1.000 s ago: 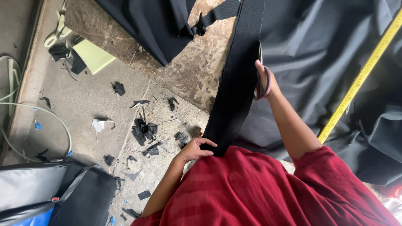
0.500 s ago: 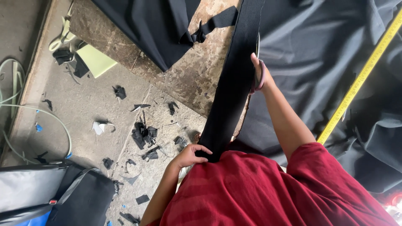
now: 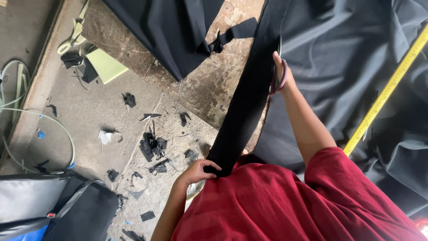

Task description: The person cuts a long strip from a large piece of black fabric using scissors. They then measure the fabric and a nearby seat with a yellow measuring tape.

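The black fabric strip (image 3: pixel 249 107) is hanging straight along the edge of the worn workbench (image 3: pixel 209 89), shifted slightly from a moment ago. Your left hand (image 3: pixel 198 172) is pinching its lower end near your red shirt (image 3: pixel 285 201). Your right hand (image 3: pixel 281 73) has advanced farther up, gripping purple-handled scissors (image 3: pixel 275 82) at the strip's right edge. Black cloth (image 3: pixel 347 58) and a yellow tape measure (image 3: pixel 388 89) are lying right; scraps (image 3: pixel 151 147) are littering the concrete floor (image 3: pixel 89 116).

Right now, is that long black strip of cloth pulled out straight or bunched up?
Pulled out straight. The black strip runs flat from the left hand, which grips its near end, up past the right hand holding scissors.
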